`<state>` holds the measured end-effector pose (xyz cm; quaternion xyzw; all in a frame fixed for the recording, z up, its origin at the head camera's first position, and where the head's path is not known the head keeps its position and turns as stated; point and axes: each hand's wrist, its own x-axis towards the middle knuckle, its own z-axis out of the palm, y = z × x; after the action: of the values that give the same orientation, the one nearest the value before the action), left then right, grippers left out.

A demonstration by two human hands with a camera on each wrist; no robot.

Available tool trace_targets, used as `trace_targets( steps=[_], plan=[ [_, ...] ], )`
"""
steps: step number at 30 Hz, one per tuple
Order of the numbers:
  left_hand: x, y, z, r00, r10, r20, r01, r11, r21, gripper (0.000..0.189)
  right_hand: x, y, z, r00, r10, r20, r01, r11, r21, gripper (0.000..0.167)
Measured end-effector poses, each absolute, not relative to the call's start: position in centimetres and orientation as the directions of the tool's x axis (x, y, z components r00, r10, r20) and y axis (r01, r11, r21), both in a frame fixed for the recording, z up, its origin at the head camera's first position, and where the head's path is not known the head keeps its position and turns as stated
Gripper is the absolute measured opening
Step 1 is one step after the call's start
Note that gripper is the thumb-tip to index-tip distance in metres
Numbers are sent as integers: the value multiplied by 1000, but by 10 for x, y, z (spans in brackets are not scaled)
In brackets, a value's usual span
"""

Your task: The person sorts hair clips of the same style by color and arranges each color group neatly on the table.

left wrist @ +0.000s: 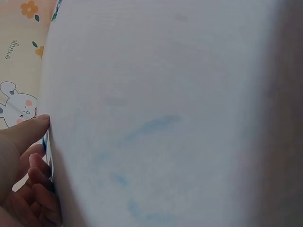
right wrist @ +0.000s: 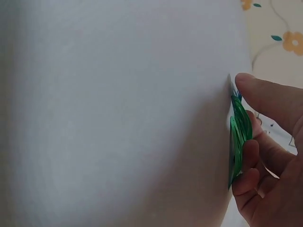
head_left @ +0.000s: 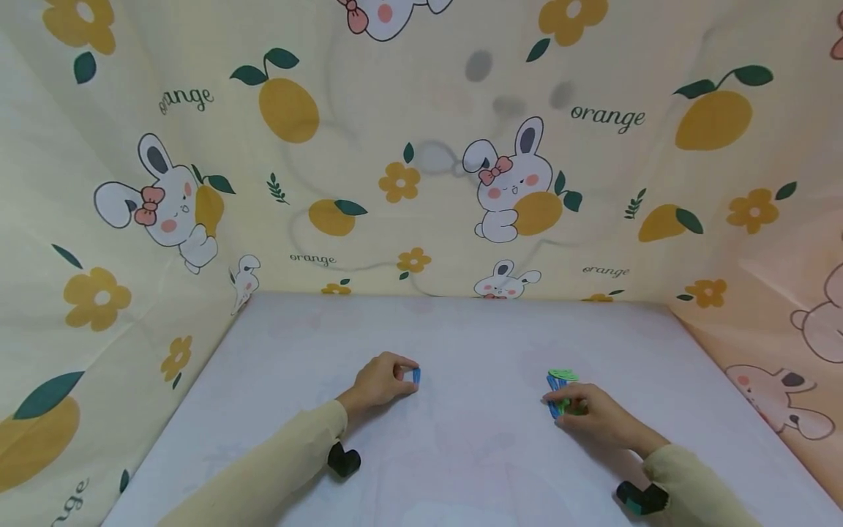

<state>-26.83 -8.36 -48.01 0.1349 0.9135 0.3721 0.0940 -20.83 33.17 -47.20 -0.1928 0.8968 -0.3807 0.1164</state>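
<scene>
Near the middle of the table, my left hand (head_left: 380, 382) pinches a small, narrow blue piece (head_left: 416, 376) between thumb and fingertips. Only a sliver of that piece shows in the left wrist view, behind the thumb. To the right, my right hand (head_left: 598, 416) holds a larger blue-and-green streaked piece (head_left: 561, 380), its green end pointing away from me. Seen edge-on in the right wrist view, this piece looks thin, with glossy green strands (right wrist: 242, 124) along it. My right fingers cover part of it, and its exact kind cannot be made out.
Both hands are over a white tabletop (head_left: 454, 454). A cloth wall (head_left: 395, 95) printed with rabbits, oranges and flowers rises behind it and along both sides. Dark devices (head_left: 344, 461) are strapped at both sleeved wrists.
</scene>
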Motion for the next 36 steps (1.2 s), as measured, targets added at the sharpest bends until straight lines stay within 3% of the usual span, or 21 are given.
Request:
trace_targets(
  steps=[8, 27, 36],
  plan=[
    [-269, -83, -478, -944, 315, -94, 157, 685, 712, 40, -204, 325, -467, -912, -406, -55, -271, 698, -663, 34],
    [-270, -84, -479, -942, 319, -103, 151, 679, 718, 41, -206, 324, -464, -895, -444, -38, -317, 693, -647, 28],
    [-270, -85, -481, -941, 326, -94, 162, 675, 719, 40, -207, 318, -460, -939, -344, 21, -286, 742, -607, 17]
  ],
)
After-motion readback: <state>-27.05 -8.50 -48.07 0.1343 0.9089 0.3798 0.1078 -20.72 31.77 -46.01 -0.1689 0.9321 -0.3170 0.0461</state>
